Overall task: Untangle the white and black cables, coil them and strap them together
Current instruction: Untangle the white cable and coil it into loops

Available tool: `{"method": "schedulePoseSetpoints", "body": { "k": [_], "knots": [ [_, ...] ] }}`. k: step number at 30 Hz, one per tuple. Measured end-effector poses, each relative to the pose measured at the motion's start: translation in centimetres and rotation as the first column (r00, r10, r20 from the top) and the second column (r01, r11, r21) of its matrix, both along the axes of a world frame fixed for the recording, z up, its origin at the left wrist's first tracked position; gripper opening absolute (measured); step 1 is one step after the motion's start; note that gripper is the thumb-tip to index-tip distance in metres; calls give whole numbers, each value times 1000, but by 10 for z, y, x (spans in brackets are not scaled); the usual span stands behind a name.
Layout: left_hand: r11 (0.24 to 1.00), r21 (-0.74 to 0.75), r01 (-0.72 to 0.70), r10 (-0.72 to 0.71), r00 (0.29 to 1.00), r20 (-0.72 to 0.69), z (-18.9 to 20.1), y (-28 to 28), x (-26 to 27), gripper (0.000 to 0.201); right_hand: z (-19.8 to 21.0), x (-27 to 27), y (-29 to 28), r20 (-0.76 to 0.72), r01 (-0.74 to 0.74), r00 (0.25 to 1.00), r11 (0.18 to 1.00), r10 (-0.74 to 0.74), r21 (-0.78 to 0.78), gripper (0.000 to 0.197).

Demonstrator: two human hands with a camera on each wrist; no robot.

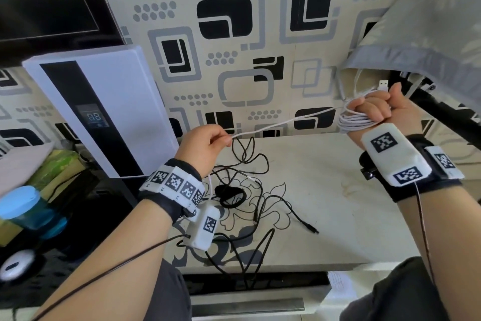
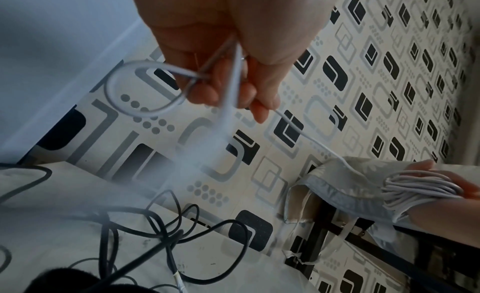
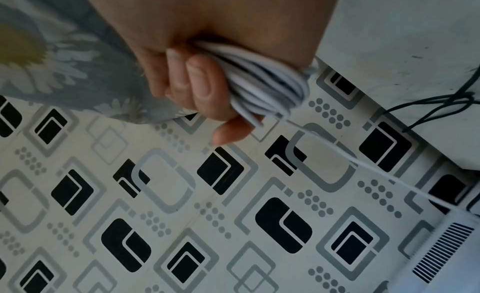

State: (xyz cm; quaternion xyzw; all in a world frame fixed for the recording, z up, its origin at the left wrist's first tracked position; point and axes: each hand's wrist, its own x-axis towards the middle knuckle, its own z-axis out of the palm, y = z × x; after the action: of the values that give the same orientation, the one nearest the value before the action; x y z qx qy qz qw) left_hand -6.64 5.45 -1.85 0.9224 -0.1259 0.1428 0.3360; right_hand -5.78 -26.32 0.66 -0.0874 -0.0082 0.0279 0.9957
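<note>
Both hands are up off the surface [image 1: 338, 190]: the right hand [image 1: 377, 108] is fisted round a thick bundle of white cable [image 1: 354, 121] loops, and the left hand [image 1: 205, 143] pinches the free tail out to the left, a taut run between them. Black cable [image 1: 250, 190] sprawls loose on the surface below, uncoiled. Winding white looks nearly done. Best bet, I'd say: keep that light tension, lay each turn flat beside the others, feed the tail through without kinking it.
</note>
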Motion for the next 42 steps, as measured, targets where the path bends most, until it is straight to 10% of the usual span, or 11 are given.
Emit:
{"method": "schedulePoseSetpoints", "body": {
  "k": [10, 23, 33, 42],
  "knots": [
    [901, 127, 414, -386, 901, -198, 9, -33, -40, 11, 2, 7, 11, -78, 216, 970, 963, -230, -163, 53],
    [867, -1, 498, -491, 855, 167, 29, -37, -57, 19, -15, 16, 60, -237, -58, 971, 933, -30, -355, 67],
    [932, -57, 357, -333, 909, 251, 29, -15, -42, 10, -36, -11, 111, -243, -371, 829, 170, 503, -913, 84],
    [963, -59, 262, -252, 958, 139, 23, -2, -25, 3, -30, -31, 113, -252, -203, 590, -161, 767, -966, 66]
  ]
}}
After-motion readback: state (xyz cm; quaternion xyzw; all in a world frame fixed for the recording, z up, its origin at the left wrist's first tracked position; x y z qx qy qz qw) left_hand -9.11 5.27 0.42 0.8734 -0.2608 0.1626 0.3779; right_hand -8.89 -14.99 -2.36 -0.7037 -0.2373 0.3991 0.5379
